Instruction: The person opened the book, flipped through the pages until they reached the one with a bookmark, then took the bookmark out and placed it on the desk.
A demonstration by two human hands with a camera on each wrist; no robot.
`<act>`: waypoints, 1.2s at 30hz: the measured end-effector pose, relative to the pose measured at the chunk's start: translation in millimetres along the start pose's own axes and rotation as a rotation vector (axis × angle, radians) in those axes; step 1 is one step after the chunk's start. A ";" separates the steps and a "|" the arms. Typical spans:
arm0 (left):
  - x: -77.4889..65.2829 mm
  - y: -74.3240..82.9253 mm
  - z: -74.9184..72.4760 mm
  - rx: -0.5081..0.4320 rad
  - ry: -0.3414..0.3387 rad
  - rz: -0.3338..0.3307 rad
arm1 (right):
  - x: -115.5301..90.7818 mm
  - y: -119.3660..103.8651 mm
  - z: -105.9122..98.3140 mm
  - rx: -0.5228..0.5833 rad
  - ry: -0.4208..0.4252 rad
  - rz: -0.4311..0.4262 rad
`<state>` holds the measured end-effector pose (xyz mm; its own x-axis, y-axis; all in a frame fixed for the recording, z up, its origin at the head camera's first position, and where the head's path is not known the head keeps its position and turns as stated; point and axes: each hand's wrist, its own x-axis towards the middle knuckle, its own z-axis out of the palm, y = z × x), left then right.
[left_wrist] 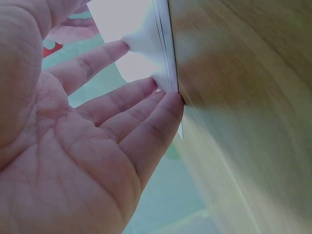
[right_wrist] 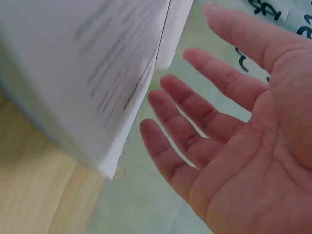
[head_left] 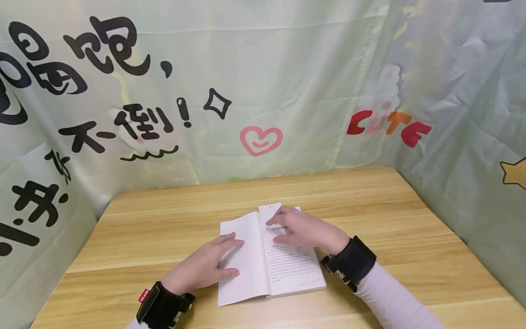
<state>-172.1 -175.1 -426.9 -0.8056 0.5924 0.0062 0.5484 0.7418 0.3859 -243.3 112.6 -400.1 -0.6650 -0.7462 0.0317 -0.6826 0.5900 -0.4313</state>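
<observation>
An open paperback book (head_left: 293, 269) lies on the table, its left page blank white and its right page printed with lines of text. My left hand (head_left: 201, 265) rests on the blank page (head_left: 246, 288) with fingers spread; in the left wrist view its fingertips (left_wrist: 124, 45) touch the paper near the book's outer edge. Over the upper part of the printed page is my right hand (head_left: 308, 230), its fingers loosely extended. In the right wrist view, that hand's fingers (right_wrist: 168, 109) stand apart from the page (right_wrist: 97, 73) with nothing between them.
The wooden table (head_left: 164, 224) has rounded far corners. A pale fabric backdrop (head_left: 287, 68) with black lettering, a pink heart and the word CUTE hangs behind it and along both sides. Black wrist bands (head_left: 355, 262) with small devices sit on both wrists.
</observation>
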 end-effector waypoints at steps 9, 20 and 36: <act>-0.8 0.3 0.2 0.007 0.025 0.016 | -3.9 20.7 -7.2 -0.054 0.036 0.116; -0.8 0.8 -0.9 0.010 0.011 0.001 | -7.3 40.0 -8.8 -0.074 0.041 0.244; -0.4 0.4 -0.9 0.012 0.004 -0.003 | -8.5 46.6 -9.0 -0.080 0.022 0.271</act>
<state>-171.7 -175.3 -426.0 -0.8080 0.5891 0.0088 0.5488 0.7470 0.3753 -272.3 149.2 -412.4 -0.8323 -0.5516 -0.0547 -0.5002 0.7900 -0.3545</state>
